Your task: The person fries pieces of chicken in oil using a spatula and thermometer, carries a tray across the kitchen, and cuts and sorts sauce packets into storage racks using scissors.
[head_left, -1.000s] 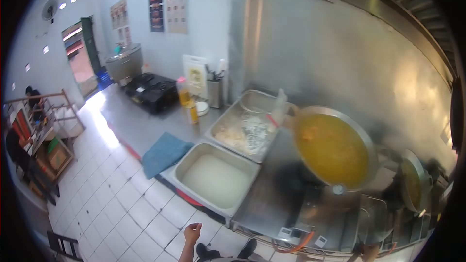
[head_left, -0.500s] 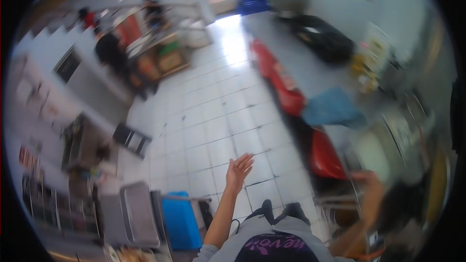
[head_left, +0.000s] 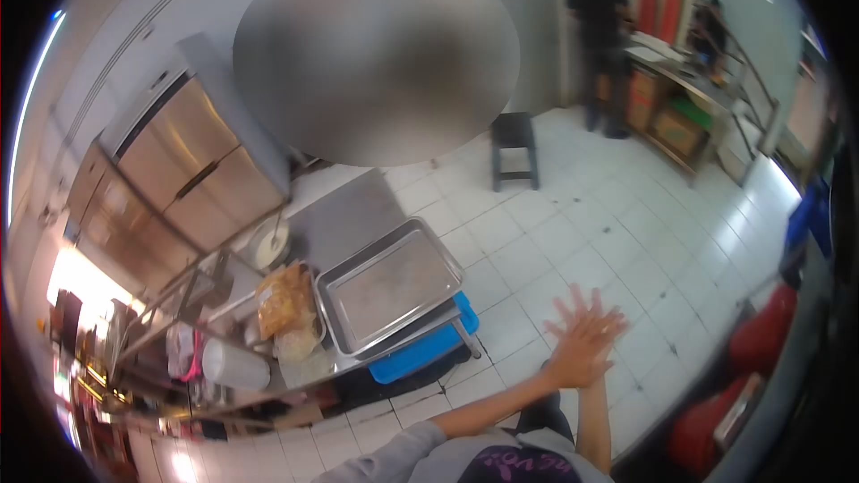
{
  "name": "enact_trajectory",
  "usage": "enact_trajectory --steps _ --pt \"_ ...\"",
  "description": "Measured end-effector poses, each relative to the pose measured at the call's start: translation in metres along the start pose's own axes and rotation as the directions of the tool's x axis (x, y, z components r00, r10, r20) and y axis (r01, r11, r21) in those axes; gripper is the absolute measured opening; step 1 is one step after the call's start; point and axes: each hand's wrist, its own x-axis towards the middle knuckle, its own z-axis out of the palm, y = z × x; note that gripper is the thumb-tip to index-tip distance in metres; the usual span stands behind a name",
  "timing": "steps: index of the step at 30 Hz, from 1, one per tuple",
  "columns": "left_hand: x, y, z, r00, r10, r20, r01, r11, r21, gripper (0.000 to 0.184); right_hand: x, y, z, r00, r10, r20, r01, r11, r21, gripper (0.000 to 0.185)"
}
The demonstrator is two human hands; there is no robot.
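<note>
My left hand lies across my right hand in front of my body, above the tiled floor. Fingers of both are spread and somewhat blurred, and nothing shows in either hand. The left covers much of the right, so how far the palms touch is hard to make out. To the left of my hands is a metal worktable bearing a shallow steel tray. A bag of orange-brown food sits beside the tray.
A blue plastic bin is under the worktable. Beyond stand a dark stool and a person in black by a counter. Steel refrigerators line the left; red objects are at right. One area is blurred out.
My view has swung left, bringing the worktable and refrigerators into sight. My right hand has come from the right-hand counter side to meet my left hand in front of me.
</note>
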Motion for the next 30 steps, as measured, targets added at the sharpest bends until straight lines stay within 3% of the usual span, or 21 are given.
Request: enact_trajectory --steps 2,4,5,6,7,8,9,11,12,13,15,16,17,18,21,23,24,25,27,28,30 --pt "0.006 -0.059 0.014 0.979 -0.204 -0.028 0.206 0.974 0.091 0.061 0.047 -0.029 0.02 0.993 -0.056 -0.108 0.025 0.963 -0.27 0.078" --pt "0.019 -0.124 0.017 0.795 -0.605 -0.043 0.603 0.782 0.155 0.063 0.102 -0.042 0.045 1.0 -0.002 -0.006 -0.001 0.903 -0.429 0.075" --pt "0.031 -0.149 0.008 0.77 -0.63 -0.099 0.637 0.754 0.158 0.063 0.126 -0.04 0.054 0.998 0.002 0.062 0.034 0.815 -0.578 0.072" --pt "0.038 -0.172 -0.001 0.701 -0.713 0.006 0.689 0.674 -0.266 0.067 0.153 -0.029 0.059 0.992 0.067 0.105 0.017 0.762 -0.648 0.066" --pt "0.039 -0.186 -0.009 0.662 -0.737 0.139 0.63 0.446 -0.636 0.072 0.181 -0.017 0.05 0.985 0.12 0.124 -0.014 0.77 -0.637 0.066" --pt "0.055 -0.171 -0.027 0.589 -0.795 0.147 0.426 0.15 -0.892 0.081 0.205 0.006 0.035 0.923 0.242 0.301 0.174 0.435 -0.883 0.069" --pt "0.066 -0.165 -0.038 0.55 -0.825 0.132 0.417 0.135 -0.899 0.081 0.221 0.023 0.021 0.813 0.415 0.408 0.426 0.055 -0.903 0.073" --pt "0.086 -0.171 -0.055 0.238 -0.954 -0.184 0.039 0.199 -0.979 0.074 0.266 0.037 0.026 0.726 0.509 0.461 0.497 0.075 -0.865 0.072" --pt "0.082 -0.181 -0.07 0.361 -0.893 -0.269 0.123 0.332 -0.935 0.079 0.288 0.045 0.026 0.652 0.56 0.511 0.572 0.079 -0.817 0.07" --pt "0.081 -0.185 -0.079 0.346 -0.896 -0.278 0.128 0.338 -0.932 0.079 0.303 0.061 0.022 0.643 0.564 0.518 0.571 0.097 -0.815 0.07" --pt "0.099 -0.176 -0.108 0.548 -0.487 -0.68 0.388 0.869 -0.309 0.071 0.324 0.09 0.026 0.724 0.485 0.491 0.229 0.503 -0.834 0.072" --pt "0.088 -0.202 -0.099 0.643 -0.434 -0.632 0.583 0.811 0.036 0.072 0.332 0.094 0.033 0.654 0.638 0.407 -0.362 0.736 -0.573 0.074" --pt "0.081 -0.226 -0.094 0.631 -0.443 -0.637 0.69 0.695 0.201 0.078 0.342 0.095 0.047 0.533 0.726 0.435 -0.785 0.616 -0.065 0.076" --pt "0.076 -0.242 -0.091 0.637 -0.437 -0.635 0.744 0.562 0.36 0.085 0.355 0.102 0.038 0.539 0.748 0.386 -0.788 0.61 -0.081 0.078" --pt "0.076 -0.29 -0.093 0.551 -0.681 -0.482 0.831 0.5 0.244 0.091 0.393 0.101 0.0 0.696 0.702 0.151 -0.661 0.708 -0.249 0.078" --pt "0.098 -0.329 -0.081 0.449 -0.823 -0.349 0.892 0.39 0.228 0.095 0.426 0.048 -0.015 0.707 0.703 0.078 -0.55 0.615 -0.565 0.073" --pt "0.103 -0.358 -0.07 0.397 -0.886 -0.239 0.908 0.343 0.238 0.091 0.446 0.019 -0.027 0.773 0.633 0.038 -0.503 0.65 -0.57 0.073" --pt "0.117 -0.385 -0.063 0.46 -0.87 -0.178 0.876 0.412 0.251 0.091 0.459 -0.012 -0.042 0.78 0.625 -0.018 -0.462 0.557 -0.69 0.067" --pt "0.148 -0.434 -0.042 0.094 -0.921 0.379 0.672 0.339 0.658 0.084 0.471 -0.065 -0.087 0.852 0.491 -0.182 -0.433 0.466 -0.771 0.053" --pt "0.162 -0.454 -0.025 0.114 -0.905 0.41 0.647 0.381 0.66 0.084 0.472 -0.086 -0.127 0.895 0.35 -0.275 -0.426 0.495 -0.757 0.046" --pt "0.18 -0.482 0.004 0.453 -0.812 0.369 0.716 0.577 0.393 0.076 0.44 -0.122 -0.211 0.965 -0.123 -0.232 -0.215 0.136 -0.967 0.035"
